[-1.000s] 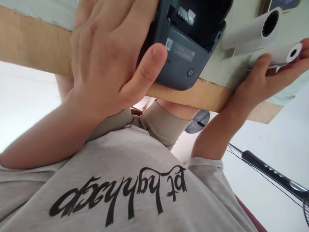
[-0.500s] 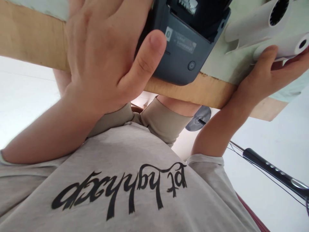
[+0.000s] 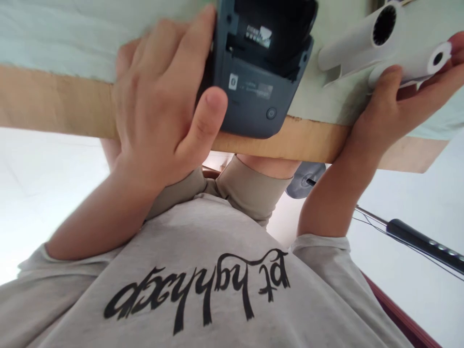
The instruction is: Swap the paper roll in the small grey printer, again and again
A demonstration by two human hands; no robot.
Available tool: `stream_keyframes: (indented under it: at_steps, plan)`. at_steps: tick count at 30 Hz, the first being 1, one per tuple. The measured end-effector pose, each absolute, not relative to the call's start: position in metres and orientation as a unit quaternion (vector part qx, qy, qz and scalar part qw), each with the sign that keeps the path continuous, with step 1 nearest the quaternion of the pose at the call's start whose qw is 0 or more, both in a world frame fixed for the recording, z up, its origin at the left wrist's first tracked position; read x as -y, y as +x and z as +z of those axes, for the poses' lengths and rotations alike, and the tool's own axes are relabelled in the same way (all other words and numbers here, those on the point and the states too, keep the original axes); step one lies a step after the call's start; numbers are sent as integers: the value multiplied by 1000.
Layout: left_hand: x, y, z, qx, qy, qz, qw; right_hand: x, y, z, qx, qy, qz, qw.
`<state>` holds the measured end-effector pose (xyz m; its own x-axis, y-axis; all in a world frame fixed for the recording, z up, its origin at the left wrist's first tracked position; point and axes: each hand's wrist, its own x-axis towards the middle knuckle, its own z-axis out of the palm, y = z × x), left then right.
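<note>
A dark grey label printer (image 3: pixel 250 104) with a power button and a Bluetooth mark sits at the table's front edge. Its lid is up and a black compartment shows. My left hand (image 3: pixel 155 101) lies along the printer's left side, thumb out by its front corner, fingers stretched forward. Whether the palm presses on the printer cannot be made out. On the right, my right hand (image 3: pixel 393 113) holds a small white paper roll (image 3: pixel 416 67), thumb on the near side and fingers under it. Beside it lies a larger white roll (image 3: pixel 351 48) with a dark hollow core and a loose paper end.
A pale green cover (image 3: pixel 65 43) lies over the table, with a bare wooden edge (image 3: pixel 54 104) along the front. Below the edge are my lap and shirt. At the lower right are a black pole-like stand (image 3: pixel 420 237) with a thin cable and a grey round base (image 3: pixel 306 181).
The view has shifted, so the printer and both hands sit lower or farther left in the picture. My right hand still holds the small roll; my left hand stays beside the printer.
</note>
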<state>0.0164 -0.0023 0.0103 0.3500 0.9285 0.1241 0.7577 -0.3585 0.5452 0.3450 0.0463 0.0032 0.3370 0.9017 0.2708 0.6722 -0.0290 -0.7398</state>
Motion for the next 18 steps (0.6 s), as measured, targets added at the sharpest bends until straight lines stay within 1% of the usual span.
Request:
stream_keyframes:
  at_steps: [3,8,13,15,18]
  plan:
    - [4,17,7,-523,788,260,194,-45,355,-11,627,-621,77,464]
    - [5,18,4,-516,773,299,218,-46,357,-19,613,-613,73,494]
    - [6,17,5,-527,771,293,205,-44,347,-7,574,-662,94,472]
    - [6,17,5,-522,773,295,208,-43,346,-4,569,-672,86,467]
    - [6,17,5,-532,764,292,216,-41,347,-5,569,-693,66,438]
